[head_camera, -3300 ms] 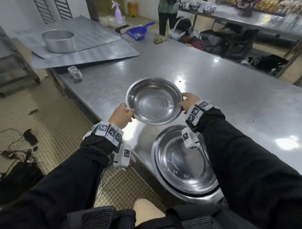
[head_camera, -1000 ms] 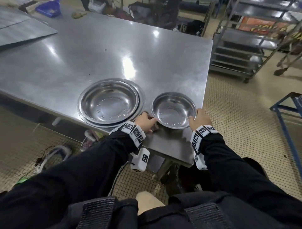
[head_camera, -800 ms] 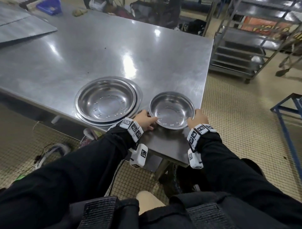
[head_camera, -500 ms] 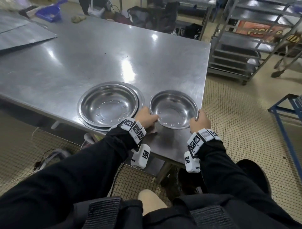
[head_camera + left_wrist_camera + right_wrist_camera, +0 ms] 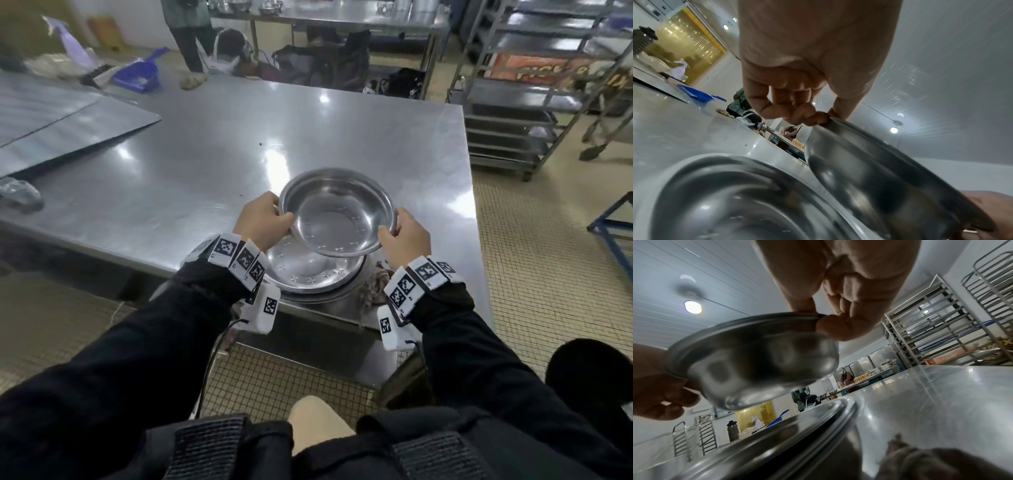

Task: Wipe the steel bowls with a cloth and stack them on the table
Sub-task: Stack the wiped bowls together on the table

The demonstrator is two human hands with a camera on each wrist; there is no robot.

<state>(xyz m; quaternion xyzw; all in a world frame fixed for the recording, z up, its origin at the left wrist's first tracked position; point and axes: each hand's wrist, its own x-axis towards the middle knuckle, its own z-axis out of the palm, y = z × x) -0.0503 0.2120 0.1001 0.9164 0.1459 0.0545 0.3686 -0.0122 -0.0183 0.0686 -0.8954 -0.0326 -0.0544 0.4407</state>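
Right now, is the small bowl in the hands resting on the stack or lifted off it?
Lifted: both wrist views show a gap between the small bowl and the stack.

Both arms in black sleeves reaching forward, left hand [image 5: 262,219] and right hand [image 5: 406,238] pinching opposite rim edges of small bowl [image 5: 337,214], fingers curled, marker bands on wrists

**Three views around one lifted bowl**

The head camera looks forward and down from above, taking in the steel table [image 5: 205,164] and the racks beyond. The left wrist camera sits low under the left hand [image 5: 807,65], very close, facing up toward the ceiling and across the table. The right wrist camera looks up likewise from beneath the right hand [image 5: 849,280]. All three share the small bowl [image 5: 337,214] and the stacked bowls [image 5: 308,274] below it.
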